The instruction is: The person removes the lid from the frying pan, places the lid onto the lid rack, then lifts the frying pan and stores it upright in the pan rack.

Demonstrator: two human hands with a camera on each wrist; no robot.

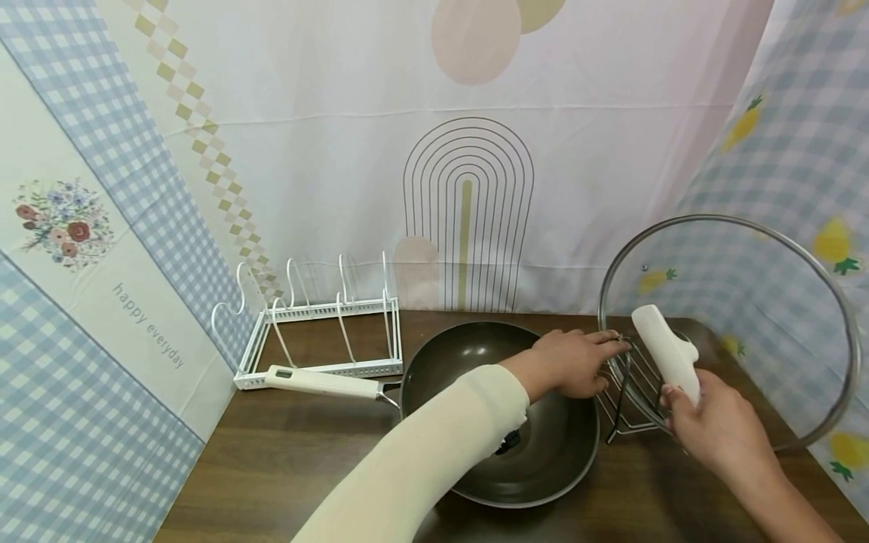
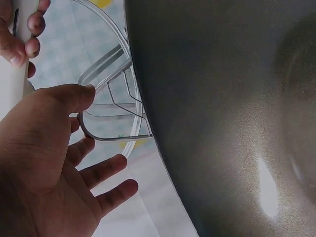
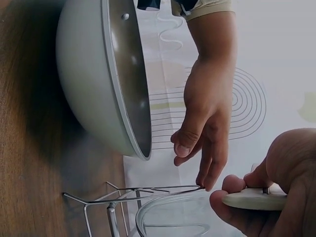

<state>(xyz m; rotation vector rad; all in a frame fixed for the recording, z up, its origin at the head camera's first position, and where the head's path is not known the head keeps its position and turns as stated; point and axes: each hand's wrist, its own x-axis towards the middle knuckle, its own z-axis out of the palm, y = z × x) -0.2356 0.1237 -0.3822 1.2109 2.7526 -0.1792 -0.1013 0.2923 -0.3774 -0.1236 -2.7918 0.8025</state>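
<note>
A wire lid rack (image 1: 618, 407) stands right of a deep frying pan (image 1: 557, 452). My left hand (image 1: 570, 363) reaches across the pan; in the left wrist view its thumb and forefinger pinch the rack's top wire loop (image 2: 113, 139), the other fingers spread. With my right hand (image 1: 729, 426) I grip the cream handle (image 1: 655, 339) of a large glass lid (image 1: 760, 294). The lid stands nearly upright, its metal rim (image 1: 852, 339) passing close by the rack wires. Whether the rim sits fully between them I cannot tell.
A white rack (image 1: 366, 369) with upright hooks stands at the back left. The pan's cream handle (image 1: 326, 382) points left, in front of that rack. Patterned cloth (image 1: 326, 166) hangs behind and along both sides of the brown wooden table (image 1: 292, 452).
</note>
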